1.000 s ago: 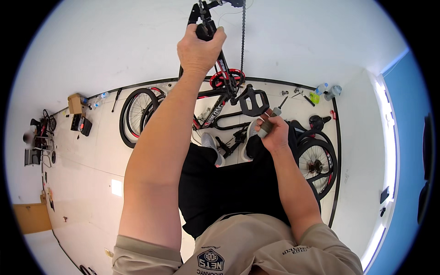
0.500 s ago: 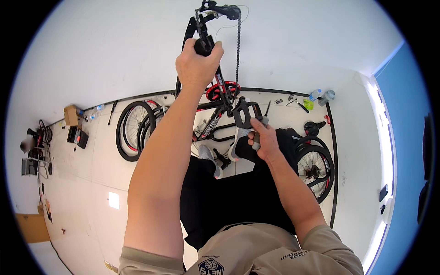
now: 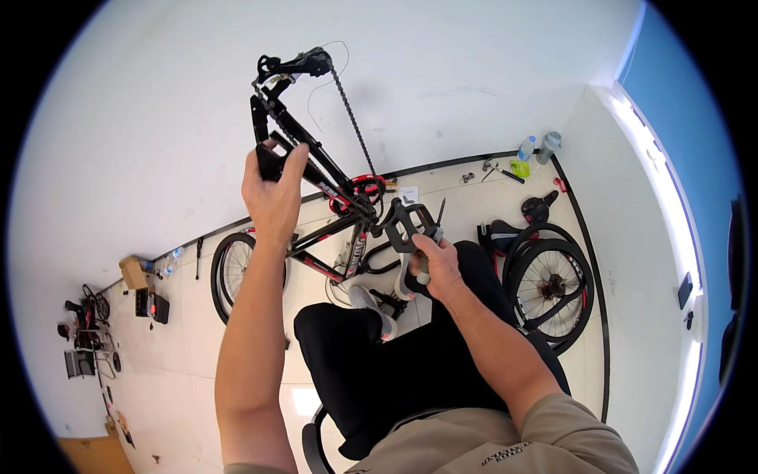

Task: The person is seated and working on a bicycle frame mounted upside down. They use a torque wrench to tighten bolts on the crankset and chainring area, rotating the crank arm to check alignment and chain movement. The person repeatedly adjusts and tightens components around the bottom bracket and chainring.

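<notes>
A black bicycle frame (image 3: 312,150) with red and white markings stands tilted before me. Its rear derailleur (image 3: 296,67) is up at the top, and the chain (image 3: 351,110) runs down to a red chainring (image 3: 367,186). My left hand (image 3: 272,201) is closed round a black angular part (image 3: 271,162) beside the frame tube; the fingers hide much of it, so its kind is unclear. My right hand (image 3: 438,268) grips a grey-handled screwdriver (image 3: 424,272), its thin shaft pointing up. Right beside the thumb is a black pedal (image 3: 399,229); I cannot tell whether the hand also holds it.
Wheels (image 3: 553,288) lie at the right, near a saddle (image 3: 541,207). Another wheel (image 3: 233,268) is at the left. Bottles (image 3: 527,148) and small tools (image 3: 505,172) lie along the wall. A cardboard box (image 3: 136,272) and a chair (image 3: 83,362) are far left.
My left hand has shifted left and down in view, along with the frame's upper end. The right hand keeps the screwdriver by the pedal, a little lower and further left.
</notes>
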The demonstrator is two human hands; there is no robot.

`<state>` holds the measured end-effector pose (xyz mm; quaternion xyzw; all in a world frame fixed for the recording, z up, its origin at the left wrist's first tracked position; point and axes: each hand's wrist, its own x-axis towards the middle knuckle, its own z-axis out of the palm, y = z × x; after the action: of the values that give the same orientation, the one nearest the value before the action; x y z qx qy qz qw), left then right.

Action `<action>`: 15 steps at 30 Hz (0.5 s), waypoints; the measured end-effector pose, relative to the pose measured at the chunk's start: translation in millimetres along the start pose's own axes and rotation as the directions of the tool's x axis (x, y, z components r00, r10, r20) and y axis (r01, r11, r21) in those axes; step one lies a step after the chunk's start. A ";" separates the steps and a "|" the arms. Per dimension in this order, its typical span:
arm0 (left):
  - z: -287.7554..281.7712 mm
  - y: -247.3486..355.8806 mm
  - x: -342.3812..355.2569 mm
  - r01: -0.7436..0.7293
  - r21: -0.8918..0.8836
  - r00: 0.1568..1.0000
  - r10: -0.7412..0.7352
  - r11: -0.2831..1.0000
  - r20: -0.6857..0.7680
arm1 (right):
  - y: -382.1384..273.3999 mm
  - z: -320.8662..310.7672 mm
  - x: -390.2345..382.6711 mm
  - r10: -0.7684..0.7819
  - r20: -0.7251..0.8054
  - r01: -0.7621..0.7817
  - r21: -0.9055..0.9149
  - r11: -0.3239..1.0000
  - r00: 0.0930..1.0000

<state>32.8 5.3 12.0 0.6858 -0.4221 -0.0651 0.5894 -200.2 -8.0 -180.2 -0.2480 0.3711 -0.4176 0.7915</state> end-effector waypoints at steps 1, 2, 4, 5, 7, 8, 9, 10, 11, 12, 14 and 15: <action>1.2 -6.8 -3.9 -0.042 -0.015 0.999 0.041 0.999 -0.029 | -1.0 -0.2 0.4 0.004 -0.004 -0.004 -0.001 1.000 1.000; 0.6 -11.6 -9.5 -0.083 -0.029 0.995 0.081 0.996 -0.060 | -1.7 0.1 0.7 0.009 -0.008 -0.009 -0.003 1.000 1.000; -3.7 -16.9 -34.7 -0.030 -0.120 0.995 0.018 0.992 -0.095 | -3.4 3.4 -1.1 0.016 0.006 -0.016 0.008 1.000 1.000; -6.0 -29.9 -47.5 -0.041 -0.018 0.983 0.037 0.999 -0.180 | -3.8 4.7 -1.7 0.024 0.013 -0.024 0.007 1.000 1.000; -7.0 -52.0 -81.9 0.001 0.064 0.953 0.018 0.998 -0.302 | -2.2 4.9 -1.8 0.026 0.006 -0.026 0.011 1.000 1.000; -4.1 -61.0 -104.2 0.042 0.040 0.940 -0.026 0.998 -0.341 | -1.5 3.8 -0.9 0.018 -0.008 -0.018 0.016 1.000 1.000; -3.8 -73.4 -128.3 0.090 0.054 0.949 -0.069 0.995 -0.309 | -0.7 4.4 -1.4 0.016 -0.015 -0.016 0.021 1.000 1.000; -0.6 -88.3 -152.5 0.136 0.062 0.954 -0.114 0.989 -0.277 | -3.8 5.8 -3.5 0.030 -0.016 -0.029 0.029 0.999 0.999; 3.1 -101.3 -176.4 0.271 0.012 0.944 -0.264 0.962 -0.197 | -3.5 5.8 -3.5 0.037 -0.011 -0.036 0.034 0.999 0.999; 9.1 -113.8 -198.7 0.404 -0.033 0.908 -0.405 0.914 -0.106 | -3.9 4.5 -2.4 0.038 -0.009 -0.038 0.036 0.999 0.999; 18.8 -133.7 -238.5 0.586 -0.268 0.808 -0.577 0.765 0.122 | -0.3 2.7 0.9 -0.004 -0.021 0.005 0.078 0.997 1.000; 23.8 -150.2 -253.4 0.621 -0.212 0.784 -0.588 0.755 0.200 | 1.4 2.7 1.6 -0.024 -0.026 0.027 0.097 0.995 0.999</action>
<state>-66.7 145.8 -228.2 0.6945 -0.1997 -0.3494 0.5964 -196.7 -8.3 -180.2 -0.2085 0.3569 -0.4483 0.7926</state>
